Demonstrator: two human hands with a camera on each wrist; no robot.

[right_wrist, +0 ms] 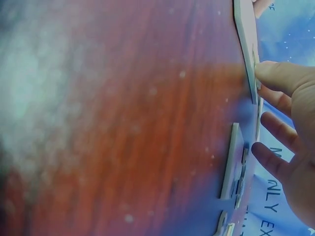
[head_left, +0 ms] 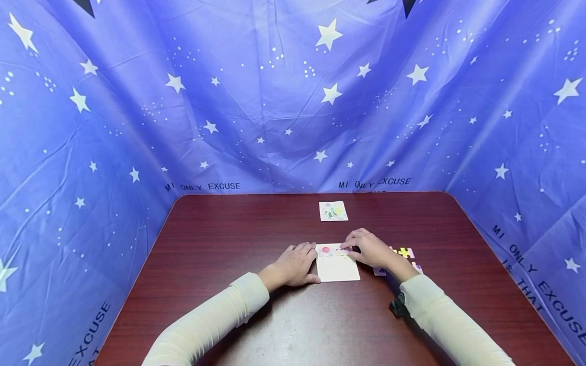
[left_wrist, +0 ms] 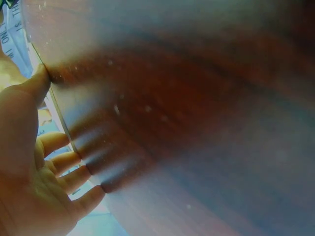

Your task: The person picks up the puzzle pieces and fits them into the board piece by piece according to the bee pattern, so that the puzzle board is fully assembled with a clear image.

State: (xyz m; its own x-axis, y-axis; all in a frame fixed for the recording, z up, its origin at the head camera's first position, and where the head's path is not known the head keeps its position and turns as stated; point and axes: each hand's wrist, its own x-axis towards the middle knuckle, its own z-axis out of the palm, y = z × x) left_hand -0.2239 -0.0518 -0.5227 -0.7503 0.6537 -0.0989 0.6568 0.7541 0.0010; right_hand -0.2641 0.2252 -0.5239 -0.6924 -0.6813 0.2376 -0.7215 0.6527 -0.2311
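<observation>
A white puzzle board [head_left: 339, 270] lies flat on the table, with pieces along its upper part, one bearing a red round shape [head_left: 326, 249]. My left hand [head_left: 295, 265] rests at the board's left edge. Its fingers are fairly straight, and the fingertips touch the table in the left wrist view. Over the board's upper right corner, my right hand [head_left: 368, 248] pinches a small puzzle piece [head_left: 344, 251] between thumb and forefinger, low against the board. The fingers hide much of that piece. In the right wrist view the thumb [right_wrist: 280, 74] meets the board's edge [right_wrist: 246, 54].
Several loose puzzle pieces [head_left: 405, 252] lie right of the board, partly behind the right forearm. A square picture card [head_left: 333, 211] lies farther back on the dark red table [head_left: 238, 218]. A blue starry curtain [head_left: 261, 101] surrounds the table's back and sides.
</observation>
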